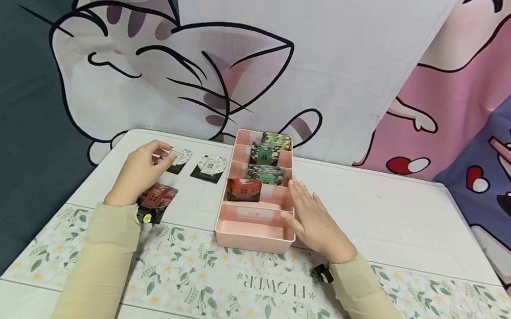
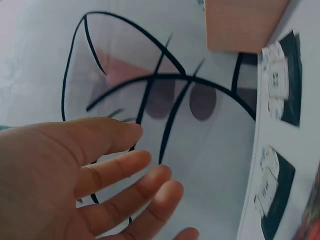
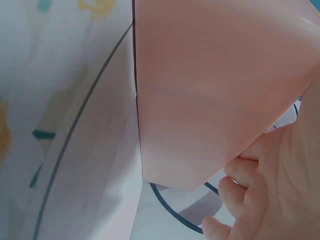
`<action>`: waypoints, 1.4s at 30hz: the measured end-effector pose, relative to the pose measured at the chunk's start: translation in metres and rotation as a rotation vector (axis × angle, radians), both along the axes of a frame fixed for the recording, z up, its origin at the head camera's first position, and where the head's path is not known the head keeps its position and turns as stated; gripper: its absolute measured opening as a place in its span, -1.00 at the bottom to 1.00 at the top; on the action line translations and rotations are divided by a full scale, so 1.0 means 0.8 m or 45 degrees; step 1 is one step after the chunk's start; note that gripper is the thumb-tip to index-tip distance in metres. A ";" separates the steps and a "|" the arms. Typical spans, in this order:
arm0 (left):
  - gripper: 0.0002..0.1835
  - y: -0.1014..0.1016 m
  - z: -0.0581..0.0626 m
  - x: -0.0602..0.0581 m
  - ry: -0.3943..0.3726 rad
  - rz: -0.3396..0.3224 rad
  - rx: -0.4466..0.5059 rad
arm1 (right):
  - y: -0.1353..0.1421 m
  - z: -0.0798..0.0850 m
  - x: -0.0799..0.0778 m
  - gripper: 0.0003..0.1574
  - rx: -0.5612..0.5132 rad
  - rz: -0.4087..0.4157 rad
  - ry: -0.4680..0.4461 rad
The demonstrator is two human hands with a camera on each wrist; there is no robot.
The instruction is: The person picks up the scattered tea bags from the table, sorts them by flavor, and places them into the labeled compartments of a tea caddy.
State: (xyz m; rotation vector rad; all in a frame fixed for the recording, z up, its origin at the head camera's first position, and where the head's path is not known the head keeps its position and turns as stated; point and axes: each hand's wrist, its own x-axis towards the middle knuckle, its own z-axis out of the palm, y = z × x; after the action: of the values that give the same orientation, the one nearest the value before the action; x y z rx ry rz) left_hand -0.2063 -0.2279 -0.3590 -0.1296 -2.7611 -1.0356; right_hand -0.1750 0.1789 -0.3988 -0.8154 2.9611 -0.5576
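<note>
On the left of the table, my left hand (image 1: 144,167) hovers over a white-and-black packet (image 1: 180,161), partly covering it. In the left wrist view its loosely bent fingers (image 2: 155,210) hold nothing. A second white-and-black packet (image 1: 209,168) lies to the right, and a dark red packet (image 1: 157,199) lies beside the left wrist. My right hand (image 1: 316,219) rests along the right side of a pink divided box (image 1: 254,242), fingers extended, thumb at the rim. Inside the box are a red packet (image 1: 244,190), green packets (image 1: 265,154) and a yellow-green packet (image 1: 277,141).
The box's front compartment bears a white label (image 1: 252,213). A small black item (image 1: 322,273) shows by the right sleeve. A flower-printed band (image 1: 207,278) crosses the front of the white table, and a cartoon cat curtain (image 1: 338,70) hangs behind it.
</note>
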 end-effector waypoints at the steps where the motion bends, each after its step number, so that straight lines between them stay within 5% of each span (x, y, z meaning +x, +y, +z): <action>1: -0.56 -0.004 -0.001 0.000 -0.029 0.002 0.002 | 0.000 0.000 0.000 -0.01 0.000 0.000 0.005; 12: -0.37 -0.034 -0.019 -0.005 -0.370 0.011 -0.105 | 0.001 0.001 0.001 -0.02 0.010 -0.011 -0.021; 34: -0.32 -0.045 -0.034 -0.006 -0.639 0.090 -0.208 | 0.000 0.001 0.002 -0.01 -0.002 -0.010 -0.018; 42: -0.45 -0.046 -0.038 -0.008 -0.633 0.087 -0.199 | 0.000 0.001 0.001 -0.01 0.007 -0.008 -0.016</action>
State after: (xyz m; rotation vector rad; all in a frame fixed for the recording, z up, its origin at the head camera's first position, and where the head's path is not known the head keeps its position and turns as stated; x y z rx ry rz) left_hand -0.2124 -0.2650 -0.3896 0.2328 -3.2606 -0.9359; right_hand -0.1741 0.1791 -0.3982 -0.7996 2.9530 -0.5525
